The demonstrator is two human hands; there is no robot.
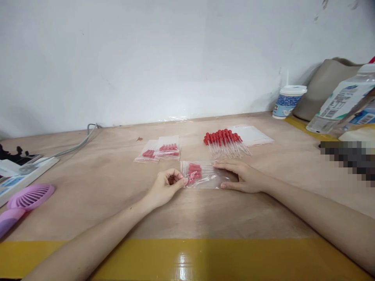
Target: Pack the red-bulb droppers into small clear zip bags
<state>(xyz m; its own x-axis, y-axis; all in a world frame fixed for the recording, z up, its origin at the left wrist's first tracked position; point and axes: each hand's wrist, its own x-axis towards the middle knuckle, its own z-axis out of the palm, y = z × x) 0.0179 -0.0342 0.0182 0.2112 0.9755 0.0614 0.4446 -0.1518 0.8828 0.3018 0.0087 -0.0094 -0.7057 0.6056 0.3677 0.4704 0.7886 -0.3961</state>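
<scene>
A clear zip bag (215, 180) lies flat on the table in front of me, with several red-bulbed droppers (195, 171) inside it. Its zip edge is on the left, where my left hand (168, 185) pinches the corner between thumb and fingers. My right hand (241, 177) rests over the other end, fingers stretched out and thumb apart, touching the plastic. Behind it is a pile of loose droppers (224, 140), red bulbs pointing away from me. Two filled zip bags (169, 148) overlap to the left of that pile.
Flat bags (253, 134) lie beside the loose droppers. On the right stand a lidded cup (288, 102), a plastic bottle (336, 103) and a grey container (325, 84). A purple fan (32, 197) and a power strip (29, 177) with a cable (77, 146) are at left.
</scene>
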